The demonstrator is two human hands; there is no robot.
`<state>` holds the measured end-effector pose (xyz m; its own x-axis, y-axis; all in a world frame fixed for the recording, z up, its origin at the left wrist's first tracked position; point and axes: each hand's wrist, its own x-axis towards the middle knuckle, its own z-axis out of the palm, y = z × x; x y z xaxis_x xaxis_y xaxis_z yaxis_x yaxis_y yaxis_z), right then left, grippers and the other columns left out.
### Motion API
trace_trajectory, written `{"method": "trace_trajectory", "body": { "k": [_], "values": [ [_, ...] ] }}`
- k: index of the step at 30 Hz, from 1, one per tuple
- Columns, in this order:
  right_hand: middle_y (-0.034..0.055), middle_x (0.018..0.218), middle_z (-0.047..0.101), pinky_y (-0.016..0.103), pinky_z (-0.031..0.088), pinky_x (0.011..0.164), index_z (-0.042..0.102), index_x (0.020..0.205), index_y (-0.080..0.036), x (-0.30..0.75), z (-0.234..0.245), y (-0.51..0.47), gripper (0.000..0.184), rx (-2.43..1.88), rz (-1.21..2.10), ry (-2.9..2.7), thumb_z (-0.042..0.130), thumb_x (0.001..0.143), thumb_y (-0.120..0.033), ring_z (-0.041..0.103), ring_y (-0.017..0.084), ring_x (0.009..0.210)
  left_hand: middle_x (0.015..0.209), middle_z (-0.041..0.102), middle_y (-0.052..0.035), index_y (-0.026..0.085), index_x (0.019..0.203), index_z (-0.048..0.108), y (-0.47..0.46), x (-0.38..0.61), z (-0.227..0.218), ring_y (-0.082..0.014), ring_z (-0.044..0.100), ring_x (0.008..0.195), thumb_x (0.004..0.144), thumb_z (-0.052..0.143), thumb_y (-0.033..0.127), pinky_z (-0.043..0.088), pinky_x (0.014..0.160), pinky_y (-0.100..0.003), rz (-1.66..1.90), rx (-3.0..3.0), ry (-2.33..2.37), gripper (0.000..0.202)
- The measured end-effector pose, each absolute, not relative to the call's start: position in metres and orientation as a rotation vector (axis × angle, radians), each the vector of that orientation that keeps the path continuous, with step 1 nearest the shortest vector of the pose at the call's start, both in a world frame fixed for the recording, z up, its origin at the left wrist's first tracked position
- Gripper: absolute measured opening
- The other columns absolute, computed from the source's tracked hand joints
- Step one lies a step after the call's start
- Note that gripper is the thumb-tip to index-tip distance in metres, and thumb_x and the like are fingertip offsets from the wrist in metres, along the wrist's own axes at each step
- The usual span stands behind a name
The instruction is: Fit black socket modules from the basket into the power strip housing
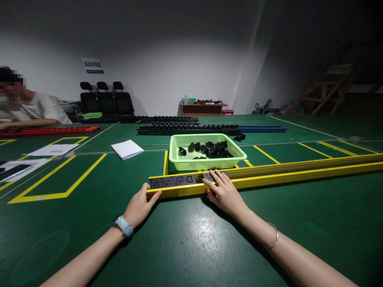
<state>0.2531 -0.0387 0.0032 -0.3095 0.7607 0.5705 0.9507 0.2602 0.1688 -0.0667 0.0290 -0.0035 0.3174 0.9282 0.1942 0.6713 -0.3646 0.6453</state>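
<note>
Long yellow rail (284,177), a straight, smooth open channel, flat on the green table (185,239), running from just ahead out toward 3 o'clock. Seated in its near end, a row of black sockets (173,181), squarish and matte, side by side between the channel walls.

At that end, left hand (139,207): half curled, thumb laid along the rail's near wall, knuckles on the mat. Cannot tell whether the fingers clasp the end or only press against it. Pale watch (124,226) on the wrist.

Right hand (224,191) at 3 o'clock from the left: open and flat, fingers spread across the rail, tips on a socket, gripping nothing. Thin bracelet (273,235) on the forearm.

At 12 o'clock, just behind the rail, a light green plastic basket (206,160), rectangular, with mesh walls, holding a loose heap of small black parts (211,148).

At 11 o'clock, a white folded paper (127,148) lying flat. Yellow tape lines in rectangles on the mat, dull sheen near the arms.

Further out at 12 o'clock, long black strips (185,128) with rows of knobs, and a blue rail (260,129) at their right end.

At 10 o'clock, a red strip (50,130) and behind it a seated person (44,109) in a white shirt, forearm on the table.

Along the back wall, three black chairs (106,101) and a brown desk (202,107). At 2 o'clock, a wooden ladder (329,85) in shadow.
</note>
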Motion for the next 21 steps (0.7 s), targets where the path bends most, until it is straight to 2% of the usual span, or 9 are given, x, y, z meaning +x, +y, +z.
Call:
{"method": "trace_trajectory", "body": {
  "k": [7, 21],
  "values": [
    [0.0190, 0.135, 0.049, 0.048, 0.038, 0.104, 0.062, 0.114, -0.019, 0.2559, 0.0006, -0.0377, 0.029, -1.534, -0.699, -2.137, 0.054, 0.087, -0.026, 0.043, 0.031, 0.129, 0.067, 0.058, 0.0031, 0.025, 0.082, 0.036, 0.0284, -0.0661, -0.0024, -0.0192, 0.058, 0.059, 0.087, 0.042, 0.056, 0.038, 0.055, -0.027, 0.756, 2.134, 1.407, 0.032],
    [0.0135, 0.133, 0.053, 0.050, 0.036, 0.106, 0.060, 0.113, -0.019, 0.2525, 0.0029, -0.0384, 0.028, -1.531, -0.630, -2.130, 0.051, 0.089, -0.028, 0.040, 0.031, 0.131, 0.066, 0.057, 0.0035, 0.024, 0.083, 0.037, 0.0299, -0.0661, -0.0043, -0.0182, 0.056, 0.057, 0.087, 0.044, 0.054, 0.038, 0.055, -0.026, 0.789, 2.146, 1.410, 0.031]
  ]
}}
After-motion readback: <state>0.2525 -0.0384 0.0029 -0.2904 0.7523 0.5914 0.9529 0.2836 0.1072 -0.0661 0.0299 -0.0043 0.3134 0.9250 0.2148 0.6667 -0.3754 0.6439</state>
